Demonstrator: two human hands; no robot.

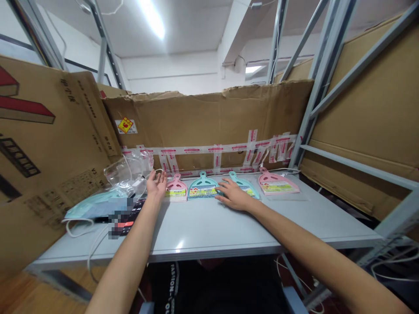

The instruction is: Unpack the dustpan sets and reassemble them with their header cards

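Four plastic dustpans with printed labels lie in a row on a grey table point(203, 231): a small pink one point(176, 189), a teal one point(203, 187), a second teal one point(245, 186) and a larger pink one point(277, 183). My right hand point(231, 195) lies flat and open between the teal pair, its fingertips on the first one's right edge and covering part of the second. My left hand point(156, 184) is raised, with its fingers apart, just left of the small pink dustpan and holding nothing.
A crumpled clear plastic bag point(129, 172) and a blue face mask point(98, 205) lie at the table's left, beside a pixelated phone point(126, 216) and a white cable point(77, 233). Taped cardboard point(209, 117) stands behind the table, and metal shelving point(324, 78) stands at the right.
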